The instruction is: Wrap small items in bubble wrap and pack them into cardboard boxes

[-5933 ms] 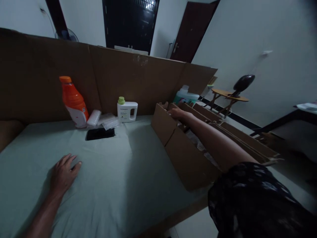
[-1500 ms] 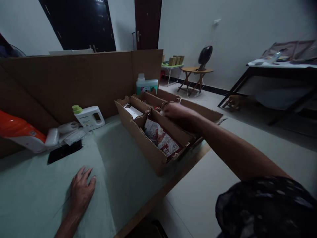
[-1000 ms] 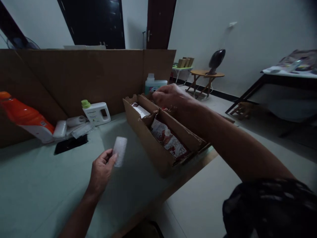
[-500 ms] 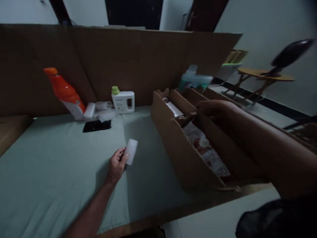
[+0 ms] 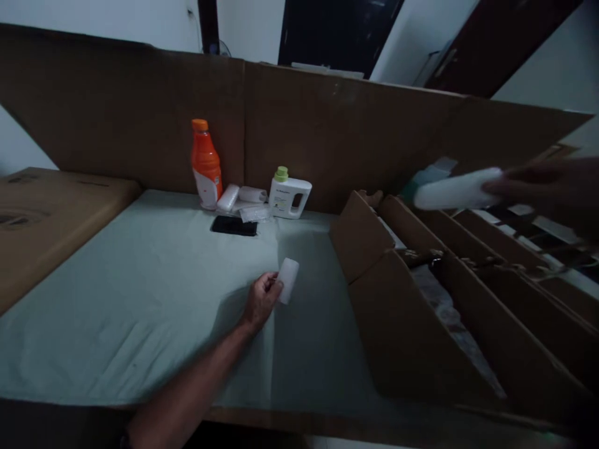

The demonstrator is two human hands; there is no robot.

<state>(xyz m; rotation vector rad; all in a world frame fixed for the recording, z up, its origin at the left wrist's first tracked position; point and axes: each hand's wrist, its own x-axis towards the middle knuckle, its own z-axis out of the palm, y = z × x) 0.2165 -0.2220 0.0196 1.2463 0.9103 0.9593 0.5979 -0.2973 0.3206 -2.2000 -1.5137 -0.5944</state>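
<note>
My left hand (image 5: 261,300) rests low over the cloth-covered table, its fingers closed on the edge of a small bubble-wrapped packet (image 5: 289,279). On the right, my right hand (image 5: 547,187) is raised above the divided cardboard box (image 5: 393,312) and blurred by motion. It grips one end of a long white object with rounded ends (image 5: 453,189); smear hides its exact kind. In the nearest compartments of the box lie clear plastic-wrapped items (image 5: 444,305).
At the back stand an orange bottle (image 5: 206,165) and a white jug with a green cap (image 5: 290,196). Bubble-wrapped rolls (image 5: 253,195) and a black phone (image 5: 234,226) lie by them. A teal bottle (image 5: 421,181) is behind the box. A closed carton (image 5: 56,212) sits left.
My right hand has come up out of the box with the long white object. The view has swung left. My left hand keeps its hold on the bubble-wrapped packet.
</note>
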